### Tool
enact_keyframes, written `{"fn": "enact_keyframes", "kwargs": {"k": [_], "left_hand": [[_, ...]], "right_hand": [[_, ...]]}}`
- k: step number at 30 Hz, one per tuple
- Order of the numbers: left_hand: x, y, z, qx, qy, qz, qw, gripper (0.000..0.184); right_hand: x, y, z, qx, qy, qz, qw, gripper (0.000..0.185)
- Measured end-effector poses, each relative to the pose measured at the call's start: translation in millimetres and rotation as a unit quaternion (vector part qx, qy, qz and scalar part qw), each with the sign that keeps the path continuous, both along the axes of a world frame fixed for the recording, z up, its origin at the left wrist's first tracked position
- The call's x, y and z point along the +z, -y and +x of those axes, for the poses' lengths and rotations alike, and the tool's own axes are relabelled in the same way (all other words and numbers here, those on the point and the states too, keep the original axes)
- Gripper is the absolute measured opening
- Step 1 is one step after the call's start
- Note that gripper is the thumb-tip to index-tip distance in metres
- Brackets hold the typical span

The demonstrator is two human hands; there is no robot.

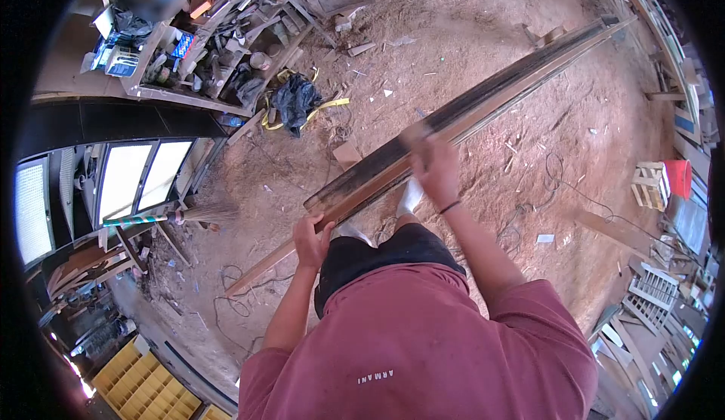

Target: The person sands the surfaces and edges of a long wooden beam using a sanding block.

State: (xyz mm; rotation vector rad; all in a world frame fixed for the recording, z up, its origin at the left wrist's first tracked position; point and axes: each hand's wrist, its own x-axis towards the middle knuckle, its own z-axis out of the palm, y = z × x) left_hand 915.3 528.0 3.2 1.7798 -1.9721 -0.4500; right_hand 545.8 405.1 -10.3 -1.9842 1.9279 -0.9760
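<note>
A long, thin reddish-brown wooden strip runs slantwise across the view, along the near side of a dark, wide wooden beam. My left hand is closed around the strip near the beam's lower-left end. Over the middle of the beam, my right hand is closed on a small tan block. The block is smeared by motion, so its exact kind is unclear. It appears to be at the strip and beam; whether it touches them I cannot tell.
A cluttered shelf stands upper left, with a black plastic bag beside it. Cables and scraps lie on the dirt floor. A red bucket and wooden crate are at right, a broom at left.
</note>
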Motion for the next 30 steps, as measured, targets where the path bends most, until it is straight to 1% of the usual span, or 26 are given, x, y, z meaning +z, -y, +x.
{"fn": "enact_keyframes", "kwargs": {"k": [1, 2, 3, 4, 5, 6, 7, 9, 10, 11, 12, 13, 14, 15, 16, 17, 19, 21, 22, 23, 25, 27, 28, 29, 30], "left_hand": [[1, 0, 2, -0.004, 0.001, -0.002, 1.000, 0.038], [1, 1, 2, -0.008, -0.001, -0.004, 1.000, 0.038], [2, 3, 1, -0.013, -0.004, -0.008, 1.000, 0.038], [2, 4, -1, -0.017, -0.005, -0.013, 1.000, 0.038], [3, 5, -2, -0.017, -0.006, 0.006, 1.000, 0.037], [6, 3, 1, -0.018, -0.004, 0.029, 0.999, 0.036], [10, 1, 5, -0.021, -0.001, 0.028, 0.999, 0.036], [12, 5, 6, -0.039, -0.035, 0.029, 0.998, 0.036], [12, 6, 9, -0.052, -0.044, 0.029, 0.997, 0.036], [14, 6, 11, -0.054, -0.046, 0.028, 0.997, 0.036], [17, 7, 12, -0.065, -0.072, 0.043, 0.994, 0.038], [20, 7, 18, -0.075, -0.099, 0.058, 0.991, 0.040], [21, 6, 26, -0.073, -0.102, 0.059, 0.990, 0.040], [22, 7, 35, -0.095, -0.083, 0.076, 0.989, 0.043], [25, 8, 46, -0.118, -0.063, 0.094, 0.987, 0.046], [29, 7, 60, -0.113, -0.065, 0.094, 0.987, 0.046], [38, 2, 93, -0.110, -0.068, 0.226, 0.965, 0.052], [33, -11, 129, -0.122, -0.070, 0.231, 0.963, 0.055], [32, -20, 145, -0.133, -0.068, 0.237, 0.960, 0.059], [35, -27, 159, -0.129, -0.070, 0.240, 0.960, 0.059], [43, -34, 185, -0.150, -0.037, 0.269, 0.951, 0.065], [36, -43, 205, -0.143, -0.056, 0.267, 0.951, 0.062], [33, -50, 212, -0.140, -0.076, 0.264, 0.951, 0.060], [31, -54, 217, -0.137, -0.080, 0.267, 0.951, 0.060], [29, -53, 220, -0.142, -0.060, 0.275, 0.949, 0.061]], "right_hand": [[6, -24, 38, 0.052, 0.010, 0.053, 0.997, 0.057], [5, -48, 76, 0.100, 0.031, 0.027, 0.994, 0.058], [2, -70, 106, 0.149, 0.038, 0.046, 0.987, 0.063], [11, -87, 128, 0.170, 0.030, 0.030, 0.985, 0.062], [9, -82, 129, 0.167, 0.029, 0.023, 0.985, 0.062], [4, -77, 124, 0.154, 0.011, 0.034, 0.987, 0.063], [-1, -70, 116, 0.141, -0.006, 0.047, 0.989, 0.064], [10, -34, 70, 0.020, -0.047, 0.061, 0.997, 0.065], [9, -18, 44, -0.050, -0.022, 0.057, 0.997, 0.063], [2, -6, 23, -0.089, -0.047, 0.039, 0.994, 0.063], [-4, 0, 10, -0.127, -0.072, 0.020, 0.989, 0.062], [-8, 1, 10, -0.128, -0.076, 0.020, 0.989, 0.062], [-12, -1, 14, -0.144, -0.107, 0.012, 0.984, 0.063], [-13, 1, 19, -0.157, -0.138, 0.001, 0.978, 0.063], [-13, 0, 24, -0.152, -0.140, -0.002, 0.979, 0.063], [-14, -4, 28, -0.147, -0.124, 0.017, 0.981, 0.064], [-9, -20, 55, -0.140, -0.112, 0.039, 0.983, 0.065], [-2, -49, 102, -0.082, -0.104, 0.020, 0.991, 0.064], [3, -69, 134, -0.051, -0.086, 0.020, 0.995, 0.064], [9, -91, 170, -0.020, -0.066, 0.020, 0.997, 0.064], [28, -132, 244, 0.034, -0.017, 0.094, 0.995, 0.064], [34, -167, 306, 0.122, -0.043, 0.061, 0.990, 0.063], [37, -180, 327, 0.126, -0.045, 0.066, 0.989, 0.063], [40, -188, 342, 0.153, -0.036, 0.065, 0.985, 0.061], [40, -191, 349, 0.178, -0.028, 0.062, 0.982, 0.059]]}}
